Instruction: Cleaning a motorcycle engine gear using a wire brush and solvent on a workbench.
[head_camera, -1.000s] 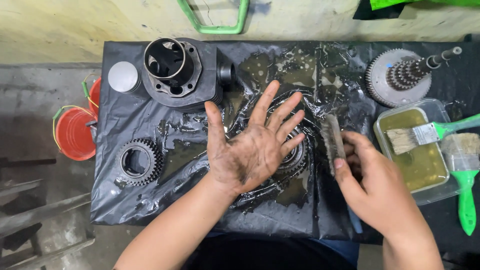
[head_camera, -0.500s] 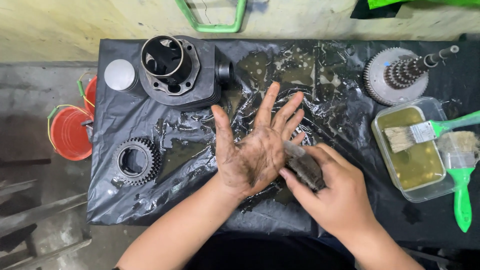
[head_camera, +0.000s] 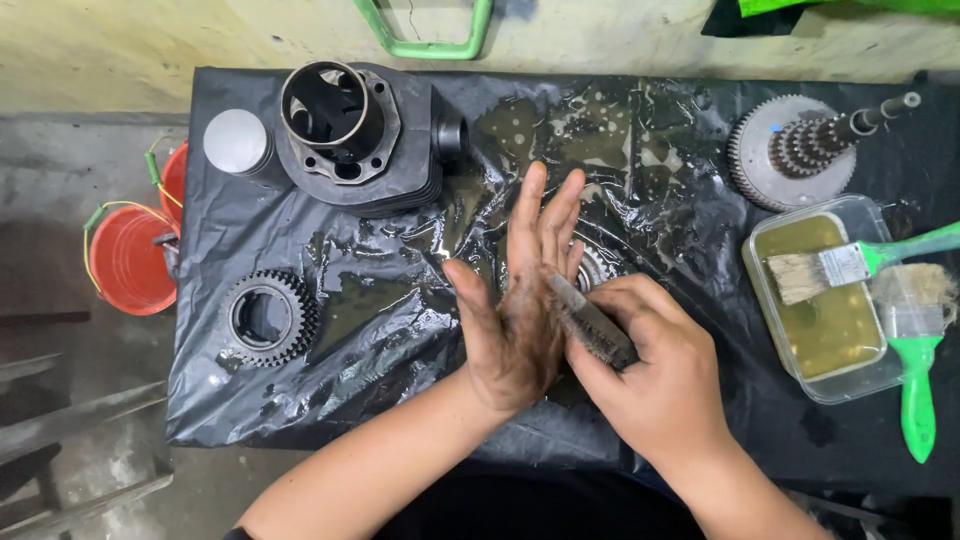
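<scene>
My right hand grip is closed on the wire brush, now drawn up against my greasy left hand, which has turned edge-on, fingers extended, empty, at frame centre above the wet desk.

A small dark, grimy wire brush lies slanted across the greasy, upturned palm, bristles against it.
</scene>
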